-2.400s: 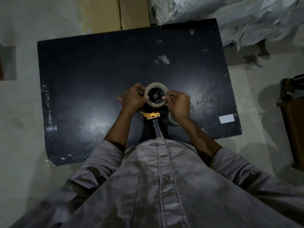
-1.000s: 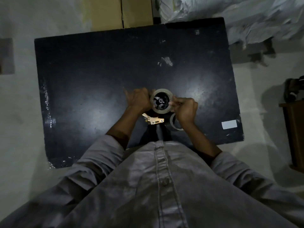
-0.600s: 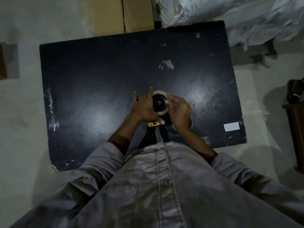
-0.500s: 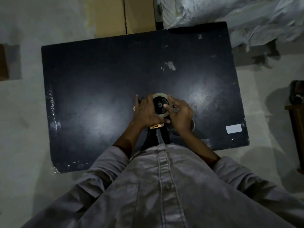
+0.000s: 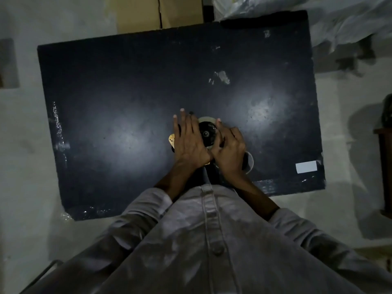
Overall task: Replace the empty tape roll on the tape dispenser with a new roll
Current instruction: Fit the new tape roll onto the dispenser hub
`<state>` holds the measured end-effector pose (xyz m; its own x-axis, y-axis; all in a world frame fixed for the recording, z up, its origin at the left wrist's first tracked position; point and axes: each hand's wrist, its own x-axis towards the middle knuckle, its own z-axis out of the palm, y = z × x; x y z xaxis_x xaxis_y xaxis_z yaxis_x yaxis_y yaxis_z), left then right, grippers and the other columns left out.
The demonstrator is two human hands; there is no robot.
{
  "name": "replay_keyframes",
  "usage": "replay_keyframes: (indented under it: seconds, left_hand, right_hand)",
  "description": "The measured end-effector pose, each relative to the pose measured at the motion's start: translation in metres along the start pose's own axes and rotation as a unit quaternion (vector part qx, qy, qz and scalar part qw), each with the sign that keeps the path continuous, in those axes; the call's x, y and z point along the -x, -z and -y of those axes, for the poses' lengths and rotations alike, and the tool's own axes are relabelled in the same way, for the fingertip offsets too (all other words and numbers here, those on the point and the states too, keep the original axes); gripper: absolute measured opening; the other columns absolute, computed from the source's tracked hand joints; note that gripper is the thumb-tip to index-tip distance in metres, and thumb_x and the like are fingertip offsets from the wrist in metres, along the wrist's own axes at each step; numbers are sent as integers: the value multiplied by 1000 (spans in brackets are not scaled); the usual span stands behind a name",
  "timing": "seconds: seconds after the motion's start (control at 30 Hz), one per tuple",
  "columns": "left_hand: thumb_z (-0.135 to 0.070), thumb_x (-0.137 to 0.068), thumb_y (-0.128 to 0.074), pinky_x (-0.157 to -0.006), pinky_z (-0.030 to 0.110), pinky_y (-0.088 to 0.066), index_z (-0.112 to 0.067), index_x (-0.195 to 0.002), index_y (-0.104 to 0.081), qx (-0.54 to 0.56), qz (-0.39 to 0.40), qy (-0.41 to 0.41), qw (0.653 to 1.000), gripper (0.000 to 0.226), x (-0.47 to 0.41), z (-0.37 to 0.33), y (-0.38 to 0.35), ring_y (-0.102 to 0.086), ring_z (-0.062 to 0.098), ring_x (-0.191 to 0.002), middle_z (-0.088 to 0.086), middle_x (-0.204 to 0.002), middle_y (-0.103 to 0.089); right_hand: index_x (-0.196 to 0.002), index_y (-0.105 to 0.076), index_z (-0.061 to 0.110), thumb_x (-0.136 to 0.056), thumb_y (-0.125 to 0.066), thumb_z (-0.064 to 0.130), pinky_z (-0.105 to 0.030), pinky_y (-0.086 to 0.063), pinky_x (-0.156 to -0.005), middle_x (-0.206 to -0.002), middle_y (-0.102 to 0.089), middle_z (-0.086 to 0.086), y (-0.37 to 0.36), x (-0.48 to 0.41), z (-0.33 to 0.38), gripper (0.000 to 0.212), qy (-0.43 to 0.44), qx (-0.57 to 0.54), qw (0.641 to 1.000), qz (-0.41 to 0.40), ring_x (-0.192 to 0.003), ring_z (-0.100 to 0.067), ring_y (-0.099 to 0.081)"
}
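Seating step: the pale new tape roll [image 5: 205,119] sits on the black hub of the orange-framed dispenser [image 5: 171,140], mid-table. Left hand [image 5: 189,143] lies flat, fingers extended, pressing it; right hand [image 5: 230,152] curls around its edge. Next move likely requires threading the tape end.

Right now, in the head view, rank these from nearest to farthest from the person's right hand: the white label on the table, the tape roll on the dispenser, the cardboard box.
1. Tape roll: touching the right hand, between both hands.
2. White label: to its right, near the table's front right corner.
3. Cardboard box: past the table's far edge.
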<state>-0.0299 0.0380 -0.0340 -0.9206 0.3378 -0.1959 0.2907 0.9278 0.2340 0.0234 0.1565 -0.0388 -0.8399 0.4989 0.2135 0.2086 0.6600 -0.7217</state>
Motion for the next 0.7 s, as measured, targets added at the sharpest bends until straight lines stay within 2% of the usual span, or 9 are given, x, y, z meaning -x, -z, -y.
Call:
replay_keyframes:
  seconds: [0.17, 0.27, 0.4, 0.53, 0.57, 0.63, 0.7]
  left_hand:
    - [-79, -101, -32, -137, 65, 6, 10, -164, -36, -68, 65, 18, 995, 109, -6, -8, -1, -10, 42, -172, 28, -174, -38]
    - [-78, -96, -37, -135, 70, 3, 10, -163, -38, -97, 85, 17, 992, 110, -9, -7, -3, -10, 45, -172, 28, -173, -39]
    - [-81, -87, -35, -132, 73, 8, 8, -165, -34, -141, 144, 49, 978, 119, -10, -9, 5, -8, 46, -171, 29, -174, -33]
    - [-87, -81, -37, -129, 76, 8, 5, -165, -32, -131, 169, 44, 976, 125, -12, -11, 8, -10, 46, -170, 28, -173, -34]
    - [-92, -80, -34, -129, 77, 11, 4, -165, -31, -128, 173, 36, 976, 128, -13, -8, 8, -9, 45, -170, 27, -173, -33]
    - [-104, -76, -21, -123, 79, 26, 2, -167, -32, -124, 190, 17, 974, 140, -17, 2, 14, -5, 41, -171, 25, -175, -32]
    - [-108, -78, -16, -119, 75, 35, -4, -162, -45, -76, 193, -4, 978, 137, -25, 20, 20, -10, 33, -171, 18, -174, -38]
  right_hand:
    - [-141, -76, 7, -105, -64, 12, -38, -65, -85, -119, -78, -23, -5, -5, -14, 38, -37, 16, 999, 30, -98, -34, -78]
    - [-140, -77, 9, -106, -61, 20, -24, -56, -89, -116, -79, -21, -5, -5, -12, 38, -49, -7, 998, 47, -98, -31, -77]
    - [-138, -79, 18, -105, -62, 32, -17, -51, -87, -111, -79, -15, -3, -8, -12, 39, -87, -47, 993, 56, -94, -25, -76]
    - [-136, -80, 19, -104, -73, 24, -18, -54, -89, -107, -81, -12, 1, -13, -17, 33, -78, -73, 992, 64, -95, -18, -73]
    - [-136, -80, 19, -103, -74, 21, -18, -53, -91, -109, -82, -12, 2, -13, -17, 33, -74, -71, 992, 70, -97, -18, -73]
    - [-136, -79, 21, -103, -77, 15, -24, -57, -96, -116, -83, -10, 4, -21, -16, 34, -75, -67, 990, 101, -104, -22, -75]
    - [-137, -80, 22, -102, -78, 11, -31, -59, -103, -124, -83, -10, 7, -33, -16, 36, -90, -69, 983, 147, -113, -25, -76]
